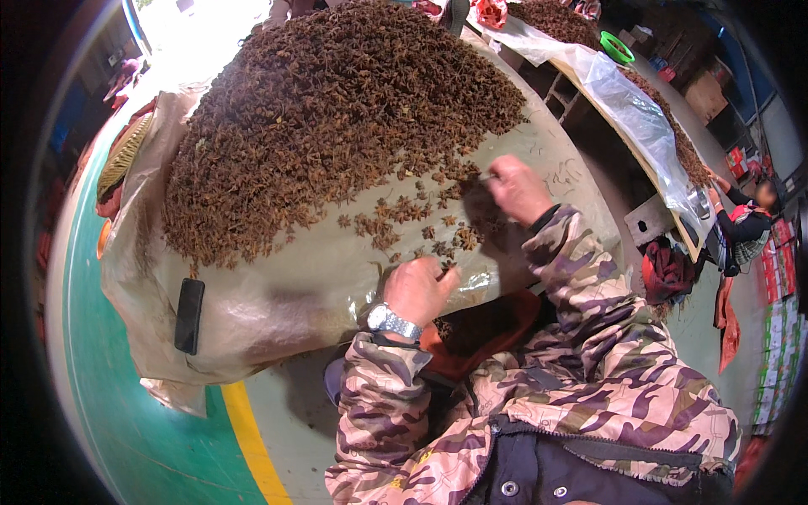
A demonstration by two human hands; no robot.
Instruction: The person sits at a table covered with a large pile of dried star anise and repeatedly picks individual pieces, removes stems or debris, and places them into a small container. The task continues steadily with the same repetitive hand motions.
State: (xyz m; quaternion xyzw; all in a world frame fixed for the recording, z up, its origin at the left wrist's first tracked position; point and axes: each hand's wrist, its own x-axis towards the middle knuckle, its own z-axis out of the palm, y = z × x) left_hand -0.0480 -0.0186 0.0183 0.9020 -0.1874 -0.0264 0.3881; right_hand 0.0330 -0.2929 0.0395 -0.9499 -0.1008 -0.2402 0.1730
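A large heap of dried star anise covers the far part of a table spread with plastic sheeting. Several loose star anise pods lie scattered at its near edge. My left hand, with a metal wristwatch on the wrist, is over the sheet's near edge, beside the loose pods; its fingers are curled and blurred. Farther up and to the right, my right hand is bent over the sheet beside the heap, also blurred. Whether either hand holds a pod cannot be told. Below my hands an orange-red bag or container holds some dark pods.
A black phone lies on the sheet at the left. At right, a second table has clear plastic, more brown pods and a green basin. A co-worker is at its near end, beside stacked boxes.
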